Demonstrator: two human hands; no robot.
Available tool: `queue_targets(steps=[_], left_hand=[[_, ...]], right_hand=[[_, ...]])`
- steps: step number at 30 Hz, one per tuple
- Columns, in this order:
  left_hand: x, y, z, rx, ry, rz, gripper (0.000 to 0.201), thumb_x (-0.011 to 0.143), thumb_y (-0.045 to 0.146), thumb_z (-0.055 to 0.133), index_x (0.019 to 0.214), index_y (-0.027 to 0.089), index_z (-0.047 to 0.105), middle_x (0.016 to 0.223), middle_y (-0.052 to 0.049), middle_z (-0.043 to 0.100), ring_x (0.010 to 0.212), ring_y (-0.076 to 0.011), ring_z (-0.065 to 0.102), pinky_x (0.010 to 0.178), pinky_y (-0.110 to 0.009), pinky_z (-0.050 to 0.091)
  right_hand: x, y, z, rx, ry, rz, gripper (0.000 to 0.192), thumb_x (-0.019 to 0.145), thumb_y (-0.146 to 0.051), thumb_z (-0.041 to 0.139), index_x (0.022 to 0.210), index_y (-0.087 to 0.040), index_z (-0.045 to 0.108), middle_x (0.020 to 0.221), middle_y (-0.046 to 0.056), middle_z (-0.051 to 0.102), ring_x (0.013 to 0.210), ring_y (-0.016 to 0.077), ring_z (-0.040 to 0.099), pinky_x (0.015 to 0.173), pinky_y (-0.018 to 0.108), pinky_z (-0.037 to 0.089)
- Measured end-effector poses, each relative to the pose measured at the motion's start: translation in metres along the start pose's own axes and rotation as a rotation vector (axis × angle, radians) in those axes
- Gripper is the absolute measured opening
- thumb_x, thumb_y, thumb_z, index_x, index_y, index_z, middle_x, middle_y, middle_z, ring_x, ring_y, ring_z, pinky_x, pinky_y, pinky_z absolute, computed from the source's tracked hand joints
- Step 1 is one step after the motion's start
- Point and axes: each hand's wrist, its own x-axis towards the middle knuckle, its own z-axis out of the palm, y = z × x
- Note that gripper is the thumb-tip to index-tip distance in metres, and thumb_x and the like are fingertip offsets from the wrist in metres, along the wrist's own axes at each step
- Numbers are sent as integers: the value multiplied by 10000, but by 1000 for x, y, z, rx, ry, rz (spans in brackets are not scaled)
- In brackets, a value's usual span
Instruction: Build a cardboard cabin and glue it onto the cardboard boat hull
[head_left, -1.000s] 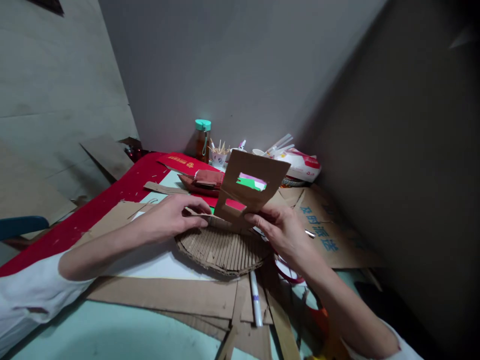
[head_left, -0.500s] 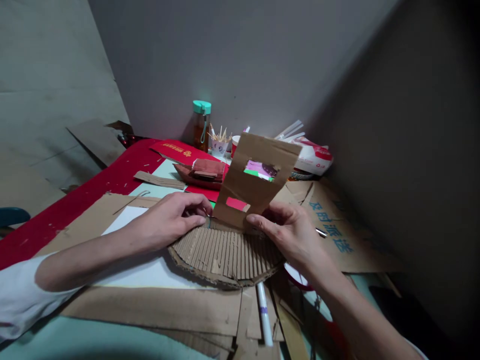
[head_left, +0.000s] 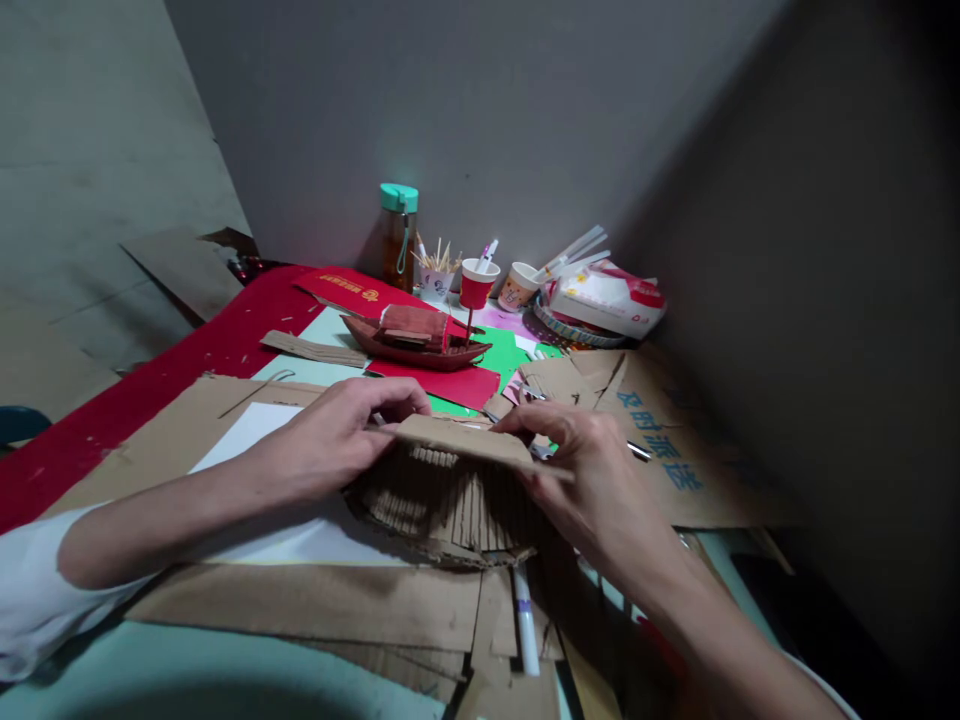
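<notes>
Head view, cardboard flap point(head_left: 465, 440) lying flat over ribbed cardboard point(head_left: 442, 505), both hands' fingers point(head_left: 390, 400) pinching its ends.

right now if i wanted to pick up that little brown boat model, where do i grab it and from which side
Probably grip the boat model across its hull at mid-length, coming from above and the near side. The hull is long and narrow with thin pointed ends, and a boxy cabin sits on top, so the middle looks sturdiest. The thin mast by the red cup stands at its right end; stay left of it. Both hands, left hand and right hand, are on the cardboard flap.
</notes>
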Motion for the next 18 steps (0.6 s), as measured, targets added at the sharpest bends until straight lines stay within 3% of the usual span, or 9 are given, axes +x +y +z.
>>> queue_targets(steps=[10,14,18], left_hand=[[3,-10,0,42,67,63,233,860,427,618,882,240,754,937,-39,759,930,-279,662,804,-326,483],[2,-9,1,31,20,29,173,846,349,632,885,244,764,840,-13,748,796,-239,664,681,-292,471],[3,-7,3,81,38,95,231,877,378,619,988,272,793,965,-33,782,913,-275,686,778,-320,494]], right_hand=[[-2,-1,3,-104,-11,-52,250,751,17,617,626,-199,630,633,25,660,602,206,604,595,312,384],[-7,2,6,-122,-8,-59,248,752,35,608,776,-189,713,718,36,709,679,223,638,636,316,413],[-7,7,9,-134,13,-61,236,802,7,610,887,-175,733,866,74,743,831,266,655,725,350,442]])
